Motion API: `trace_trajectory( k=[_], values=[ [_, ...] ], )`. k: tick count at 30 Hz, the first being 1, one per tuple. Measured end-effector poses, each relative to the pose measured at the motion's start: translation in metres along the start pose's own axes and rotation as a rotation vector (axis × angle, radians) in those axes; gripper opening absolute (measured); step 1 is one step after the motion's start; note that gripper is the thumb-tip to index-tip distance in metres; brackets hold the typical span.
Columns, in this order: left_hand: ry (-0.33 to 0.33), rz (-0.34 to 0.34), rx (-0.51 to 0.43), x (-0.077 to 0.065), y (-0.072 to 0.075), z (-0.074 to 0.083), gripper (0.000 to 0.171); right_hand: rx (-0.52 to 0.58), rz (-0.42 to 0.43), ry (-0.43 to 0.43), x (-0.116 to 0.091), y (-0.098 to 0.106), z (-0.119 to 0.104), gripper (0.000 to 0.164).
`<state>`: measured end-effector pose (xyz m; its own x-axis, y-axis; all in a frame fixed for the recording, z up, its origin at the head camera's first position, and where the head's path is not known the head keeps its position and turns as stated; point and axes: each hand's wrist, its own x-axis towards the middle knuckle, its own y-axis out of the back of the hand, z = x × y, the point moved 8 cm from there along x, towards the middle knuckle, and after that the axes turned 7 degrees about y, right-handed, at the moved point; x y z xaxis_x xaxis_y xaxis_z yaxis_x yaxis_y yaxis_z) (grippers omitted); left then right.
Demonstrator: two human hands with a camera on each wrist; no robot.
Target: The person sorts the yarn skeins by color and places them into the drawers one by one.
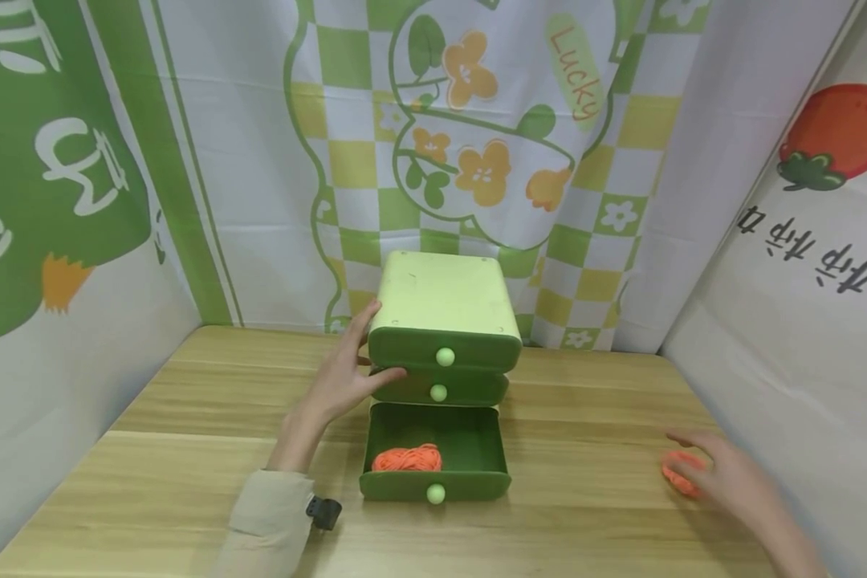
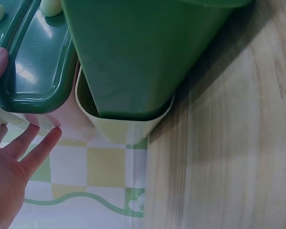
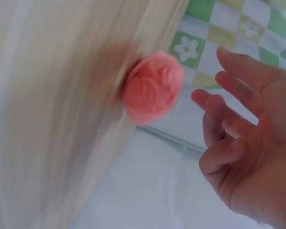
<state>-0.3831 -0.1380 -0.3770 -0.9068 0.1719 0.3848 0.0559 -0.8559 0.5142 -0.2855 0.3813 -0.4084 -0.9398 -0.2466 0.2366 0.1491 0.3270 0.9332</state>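
A small drawer cabinet (image 1: pixel 444 293) with a pale green body and dark green drawer fronts stands on the table. Its bottom drawer (image 1: pixel 473 437) is pulled out and holds a bundle of orange yarn (image 1: pixel 408 458). My left hand (image 1: pixel 339 377) rests against the cabinet's left side, fingers spread along it and thumb by the drawer fronts. At the table's right, my right hand (image 1: pixel 730 474) hovers over a second orange yarn bundle (image 3: pixel 153 88). The right wrist view shows its fingers loosely bent, apart from that bundle, with nothing in them.
Round pale knobs (image 1: pixel 445 357) stick out from the drawer fronts. Behind the wooden table (image 1: pixel 585 522) hangs a checked, printed curtain (image 1: pixel 361 160), and printed sheets close off both sides. A black device (image 1: pixel 323 511) sits at the left cuff.
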Motion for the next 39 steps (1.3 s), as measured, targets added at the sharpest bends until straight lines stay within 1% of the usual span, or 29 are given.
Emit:
trace_trajectory(
  k=[2,4,8,11,14,22,26,30,39],
  values=[
    [0.001,0.001,0.001,0.0,-0.001,0.0,0.108,-0.004,0.005,0.021,-0.004,-0.001,0.004,0.049],
    [0.003,0.005,0.001,0.0,-0.001,-0.001,0.108,-0.024,0.011,0.023,-0.008,-0.001,0.009,0.05],
    [-0.013,0.012,0.0,0.0,0.0,0.0,0.108,-0.037,-0.017,-0.016,-0.016,-0.004,0.019,0.06],
    [-0.016,0.014,-0.001,0.0,0.0,0.001,0.108,-0.031,-0.049,-0.04,-0.019,-0.006,0.023,0.064],
    [-0.002,0.011,-0.002,0.0,0.001,0.0,0.108,-0.035,-0.076,-0.049,-0.022,-0.008,0.027,0.066],
    [0.03,-0.009,-0.003,-0.001,0.0,-0.002,0.106,-0.04,-0.11,-0.011,-0.023,-0.012,0.033,0.064],
    [0.036,-0.011,0.003,-0.001,-0.001,-0.003,0.106,-0.042,-0.176,-0.056,-0.023,-0.017,0.038,0.065],
    [0.033,-0.006,-0.003,-0.001,0.0,-0.002,0.106,-0.037,-0.231,-0.099,-0.021,-0.02,0.04,0.063],
    [0.02,0.004,0.014,-0.001,0.0,-0.002,0.107,-0.041,-0.25,-0.122,-0.018,-0.024,0.04,0.054]
  ],
)
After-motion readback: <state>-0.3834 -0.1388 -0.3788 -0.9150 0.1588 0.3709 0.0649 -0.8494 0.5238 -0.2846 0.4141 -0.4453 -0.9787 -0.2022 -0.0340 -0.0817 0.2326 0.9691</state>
